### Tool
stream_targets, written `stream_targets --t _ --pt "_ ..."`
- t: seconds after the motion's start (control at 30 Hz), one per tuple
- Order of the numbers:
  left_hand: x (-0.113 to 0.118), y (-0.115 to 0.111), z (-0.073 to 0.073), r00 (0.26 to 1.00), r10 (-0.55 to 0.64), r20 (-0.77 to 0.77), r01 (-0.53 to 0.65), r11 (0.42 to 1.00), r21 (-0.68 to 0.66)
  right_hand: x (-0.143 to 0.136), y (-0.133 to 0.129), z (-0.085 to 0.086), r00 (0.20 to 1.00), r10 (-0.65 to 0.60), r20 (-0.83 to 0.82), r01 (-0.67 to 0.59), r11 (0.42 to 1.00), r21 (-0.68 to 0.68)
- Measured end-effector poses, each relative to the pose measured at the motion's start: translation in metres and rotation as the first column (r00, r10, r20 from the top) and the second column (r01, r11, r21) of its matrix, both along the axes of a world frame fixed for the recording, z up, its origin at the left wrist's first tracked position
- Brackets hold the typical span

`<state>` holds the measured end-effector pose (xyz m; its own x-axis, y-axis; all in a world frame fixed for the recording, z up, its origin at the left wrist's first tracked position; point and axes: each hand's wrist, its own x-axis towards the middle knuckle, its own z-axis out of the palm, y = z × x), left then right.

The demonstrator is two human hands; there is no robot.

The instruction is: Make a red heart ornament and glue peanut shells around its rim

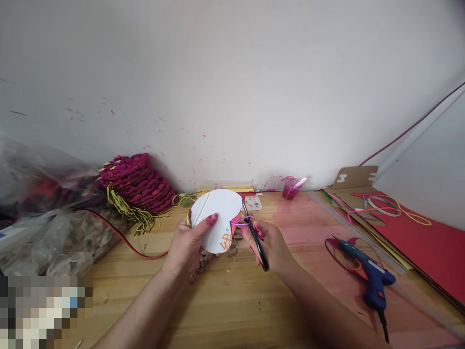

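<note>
My left hand grips a white, rounded card piece by its left side, thumb on the face. The card has a crease, orange printed marks low down and a notch at the right, where a bit of red shows. A purple-pink cord loop sits at that notch. In my right hand, closed beside the card, is a slim black tool with its narrow end pointing up along the card's right edge. Its exact kind is unclear. Behind the card, small brown pieces lie on the table, partly hidden.
A blue glue gun lies at right near red card sheets and coloured cords. A cup of magenta liquid stands by the wall. At left are a magenta stack with yellow-green strings, plastic bags and a red-black cable.
</note>
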<state>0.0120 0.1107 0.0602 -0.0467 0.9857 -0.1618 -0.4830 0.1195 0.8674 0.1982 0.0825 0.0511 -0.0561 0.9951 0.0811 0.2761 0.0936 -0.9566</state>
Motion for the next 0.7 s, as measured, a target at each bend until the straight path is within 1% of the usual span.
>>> stream_targets --t 0.17,0.33,0.47,0.7 --pt "-0.0024 0.0003 0.0013 1.0 -0.001 0.004 0.001 1.0 -0.005 -0.0002 0.0 0.0007 1.0 0.008 -0.012 -0.009 1.0 -0.021" --pt "-0.0033 -0.0002 0.0027 1.0 0.012 0.019 -0.012 1.0 0.001 -0.0006 0.0007 -0.0022 1.0 0.007 -0.013 -0.008 1.0 -0.029" --pt "-0.0032 -0.0013 0.0043 1.0 0.008 0.016 -0.007 1.0 -0.015 0.0005 0.0004 -0.0037 1.0 0.021 -0.004 -0.021 0.999 -0.039" --pt "-0.0025 -0.0014 0.0057 1.0 -0.016 -0.005 0.016 1.0 -0.001 0.0031 0.0011 -0.0067 1.0 0.027 0.009 -0.027 0.998 -0.053"
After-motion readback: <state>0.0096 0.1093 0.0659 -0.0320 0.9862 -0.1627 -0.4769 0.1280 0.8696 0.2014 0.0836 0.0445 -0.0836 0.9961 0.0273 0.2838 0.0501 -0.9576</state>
